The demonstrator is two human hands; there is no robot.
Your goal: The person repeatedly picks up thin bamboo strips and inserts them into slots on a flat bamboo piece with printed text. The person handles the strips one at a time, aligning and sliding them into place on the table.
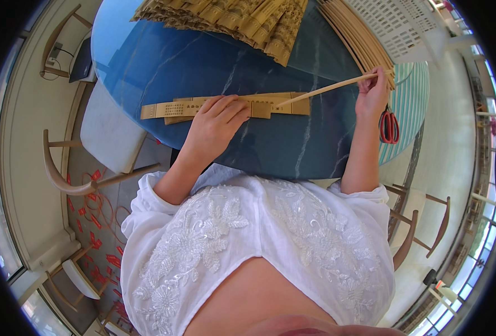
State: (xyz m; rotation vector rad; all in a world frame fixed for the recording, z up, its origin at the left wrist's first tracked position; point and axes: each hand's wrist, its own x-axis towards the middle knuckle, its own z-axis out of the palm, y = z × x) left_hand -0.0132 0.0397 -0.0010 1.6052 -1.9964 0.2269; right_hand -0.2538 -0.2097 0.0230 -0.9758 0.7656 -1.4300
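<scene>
My left hand point(217, 120) lies over a tan printed paper strip point(167, 110), its fingers bent round the strip and the thumb hidden. Under that strip are more strips of the same kind, overlapping; one strip end point(299, 106) shows at the right. My right hand point(372, 92) is closed on the rear part of a thin wooden stick point(332, 88). The stick slants down to the left, and its tip meets the strips just right of my left hand. Whether the tip is inside a strip or on top of it, I cannot tell.
A fanned pile of tan paper strips point(225, 19) covers the far side of the dark blue table point(270, 148). Beyond my right hand lie a bundle of wooden sticks point(354, 33) and a white perforated basket point(396, 25). Red-handled scissors point(389, 127) rest beside my right wrist. Chairs point(111, 126) stand around.
</scene>
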